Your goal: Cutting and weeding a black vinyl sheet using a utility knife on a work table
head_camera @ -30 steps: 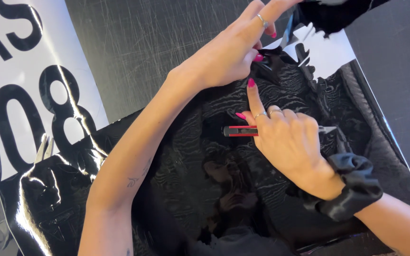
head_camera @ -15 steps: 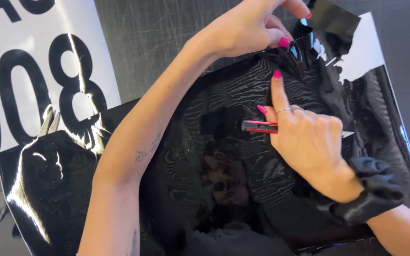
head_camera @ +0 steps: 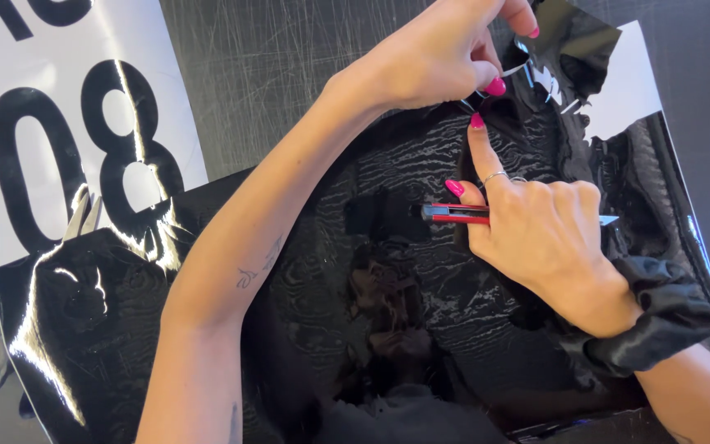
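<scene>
A large glossy black vinyl sheet [head_camera: 388, 271] lies wrinkled across the dark work surface. My right hand [head_camera: 540, 234] rests on it, gripping a red and black utility knife [head_camera: 454, 214] sideways, its index finger stretched out and pressing the vinyl. My left hand [head_camera: 445, 53] reaches across above it and pinches a peeled strip of black vinyl [head_camera: 527, 62] near the sheet's top edge, where white backing paper [head_camera: 630, 90] shows. A black scrunchie [head_camera: 663, 316] sits on my right wrist.
A white sheet with large black vinyl characters [head_camera: 51, 148] lies at the left. The dark, scratched cutting surface [head_camera: 273, 74] shows at the top middle. A loose curled piece of glossy black vinyl [head_camera: 76, 321] lies at the lower left.
The view has shifted so both hands sit slightly higher and to the right. My left hand has closed on the vinyl strip and pulled it up; the right index finger still presses below it.
</scene>
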